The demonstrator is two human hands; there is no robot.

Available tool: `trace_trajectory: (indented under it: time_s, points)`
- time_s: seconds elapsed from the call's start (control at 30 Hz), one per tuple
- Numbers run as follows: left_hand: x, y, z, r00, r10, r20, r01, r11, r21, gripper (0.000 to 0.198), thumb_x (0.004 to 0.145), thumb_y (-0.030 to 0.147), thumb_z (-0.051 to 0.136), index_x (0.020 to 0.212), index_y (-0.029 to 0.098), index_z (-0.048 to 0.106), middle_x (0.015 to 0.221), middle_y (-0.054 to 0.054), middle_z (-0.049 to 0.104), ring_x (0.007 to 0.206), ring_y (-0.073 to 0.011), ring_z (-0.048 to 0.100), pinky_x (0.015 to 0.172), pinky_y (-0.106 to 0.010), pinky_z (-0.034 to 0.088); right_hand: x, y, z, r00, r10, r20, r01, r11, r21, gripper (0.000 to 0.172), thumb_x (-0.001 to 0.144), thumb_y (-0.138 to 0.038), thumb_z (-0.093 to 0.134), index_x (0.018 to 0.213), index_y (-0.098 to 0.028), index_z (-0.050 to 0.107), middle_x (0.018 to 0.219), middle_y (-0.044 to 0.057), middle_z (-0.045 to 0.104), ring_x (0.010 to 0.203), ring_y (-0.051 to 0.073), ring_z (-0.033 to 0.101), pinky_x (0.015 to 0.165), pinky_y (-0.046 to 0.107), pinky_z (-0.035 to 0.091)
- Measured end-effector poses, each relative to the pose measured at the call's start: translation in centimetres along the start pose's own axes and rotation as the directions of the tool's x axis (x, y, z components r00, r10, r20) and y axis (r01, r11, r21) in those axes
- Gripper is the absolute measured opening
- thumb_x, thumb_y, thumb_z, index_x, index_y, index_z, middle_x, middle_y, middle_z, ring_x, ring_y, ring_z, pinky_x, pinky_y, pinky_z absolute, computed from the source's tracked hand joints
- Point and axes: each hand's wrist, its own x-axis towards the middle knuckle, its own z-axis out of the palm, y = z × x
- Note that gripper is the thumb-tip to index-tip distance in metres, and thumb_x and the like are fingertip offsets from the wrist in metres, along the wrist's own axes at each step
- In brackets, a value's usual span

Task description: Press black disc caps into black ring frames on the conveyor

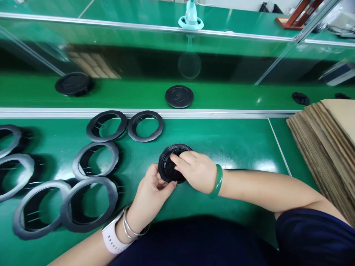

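Observation:
A round black plastic part [164, 162], with a ridged rim and a hollow inside, is held above the green bench in front of me. My left hand [155, 188] grips its lower left edge, with the thumb at the rim and the fingers curled beneath. Over its right side lies my right hand [195, 168], fingers closed and tips pressed into the hollow; whether a small piece sits under them is hidden. Nearest on the left is a loose black ring [115, 162] with a wavy rim. Beyond the conveyor's edge lies a flat black round cap [179, 96].
Several more black rings [89, 225] stand at the left, some touching. A metal rail [222, 113] separates the bench from the green belt [133, 94], which carries another black round part [73, 84]. Stacked cardboard [324, 147] is at the right. A turquoise stand [191, 22] sits on the shelf.

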Motion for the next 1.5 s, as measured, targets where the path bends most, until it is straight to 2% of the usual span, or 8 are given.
trace_trajectory:
  time_s: [0.17, 0.33, 0.43, 0.67, 1.0, 1.13, 1.37, 1.5]
  points:
    - [0.0, -0.1, 0.2, 1.000, -0.003, -0.027, 0.002, 0.999, -0.044, 0.049, 0.070, 0.029, 0.079, 0.100, 0.020, 0.043, 0.079, 0.002, 0.068, 0.066, -0.0147, 0.065, 0.057, -0.021, 0.052, 0.2, -0.5, -0.7, 0.996, -0.035, 0.080, 0.036, 0.999, -0.016, 0.036, 0.094, -0.010, 0.055, 0.126, 0.004, 0.058, 0.096, 0.016, 0.058, 0.086, 0.030, 0.053, 0.075, 0.043, 0.054]
    - [0.2, -0.1, 0.1, 0.998, 0.038, -0.043, -0.046, 0.980, -0.195, 0.057, 0.069, 0.026, 0.082, 0.113, 0.018, 0.046, 0.091, -0.001, 0.070, 0.081, -0.0175, 0.069, 0.069, -0.025, 0.057, 0.6, 0.7, -1.1, 0.964, 0.153, -0.218, -0.088, 0.956, 0.280, 0.033, 0.105, -0.023, 0.045, 0.135, -0.014, 0.053, 0.124, 0.014, 0.054, 0.114, 0.031, 0.050, 0.098, 0.050, 0.045]
    - [0.2, -0.6, -0.1, 0.998, 0.041, -0.044, -0.048, 0.983, -0.178, 0.069, 0.069, 0.028, 0.084, 0.124, 0.018, 0.044, 0.108, -0.006, 0.069, 0.093, -0.0213, 0.069, 0.077, -0.029, 0.059, 0.9, 1.8, -0.2, 0.913, 0.401, -0.080, -0.294, 0.780, 0.552, 0.023, 0.101, -0.022, 0.057, 0.123, -0.018, 0.060, 0.114, 0.010, 0.059, 0.107, 0.027, 0.055, 0.096, 0.045, 0.046]
    - [-0.1, -1.0, -0.5, 0.994, 0.110, 0.028, -0.101, 0.969, -0.224, 0.074, 0.076, 0.035, 0.083, 0.134, 0.022, 0.039, 0.134, -0.011, 0.056, 0.116, -0.0277, 0.061, 0.090, -0.038, 0.060, 1.6, 1.9, 1.3, 0.858, 0.512, 0.039, -0.375, 0.574, 0.728, 0.019, 0.085, -0.003, 0.074, 0.090, -0.017, 0.062, 0.089, -0.001, 0.055, 0.085, 0.018, 0.054, 0.078, 0.030, 0.043]
    - [-0.1, -0.1, -0.1, 0.995, 0.069, -0.065, -0.076, 0.991, -0.106, 0.057, 0.087, 0.052, 0.066, 0.133, 0.022, 0.049, 0.129, -0.009, 0.057, 0.108, -0.0305, 0.063, 0.067, -0.038, 0.065, 1.7, 1.9, 1.1, 0.827, 0.553, 0.099, -0.422, 0.495, 0.759, 0.019, 0.081, -0.008, 0.078, 0.086, -0.018, 0.063, 0.084, -0.003, 0.059, 0.079, 0.018, 0.057, 0.073, 0.030, 0.043]
    - [-0.1, 0.2, -0.1, 0.995, 0.050, -0.083, -0.059, 0.992, -0.111, 0.053, 0.087, 0.052, 0.064, 0.127, 0.019, 0.052, 0.119, -0.010, 0.062, 0.098, -0.0292, 0.066, 0.062, -0.038, 0.064, 1.5, 2.1, 0.2, 0.876, 0.390, 0.283, -0.436, 0.394, 0.809, 0.047, 0.073, -0.017, 0.090, 0.109, -0.021, 0.061, 0.101, -0.002, 0.066, 0.094, 0.022, 0.062, 0.082, 0.033, 0.047]
    - [0.2, 0.6, 0.0, 0.999, 0.004, -0.041, -0.008, 0.994, -0.111, 0.058, 0.085, 0.056, 0.063, 0.125, 0.016, 0.049, 0.115, -0.012, 0.063, 0.094, -0.0302, 0.068, 0.062, -0.040, 0.063, 1.6, 1.7, 0.8, 0.852, 0.433, 0.295, -0.489, 0.457, 0.742, 0.045, 0.067, -0.018, 0.093, 0.100, -0.021, 0.063, 0.092, -0.003, 0.068, 0.086, 0.022, 0.065, 0.076, 0.032, 0.048]
    - [0.4, 1.5, -1.0, 0.996, 0.076, 0.037, -0.075, 0.997, -0.014, 0.062, 0.094, 0.058, 0.050, 0.139, 0.018, 0.038, 0.113, -0.013, 0.067, 0.091, -0.0266, 0.070, 0.081, -0.044, 0.060, 2.5, 7.0, -1.2, 0.883, 0.457, 0.104, -0.382, 0.574, 0.725, 0.040, 0.072, -0.034, 0.090, 0.099, -0.019, 0.065, 0.093, 0.000, 0.067, 0.086, 0.024, 0.064, 0.076, 0.034, 0.051]
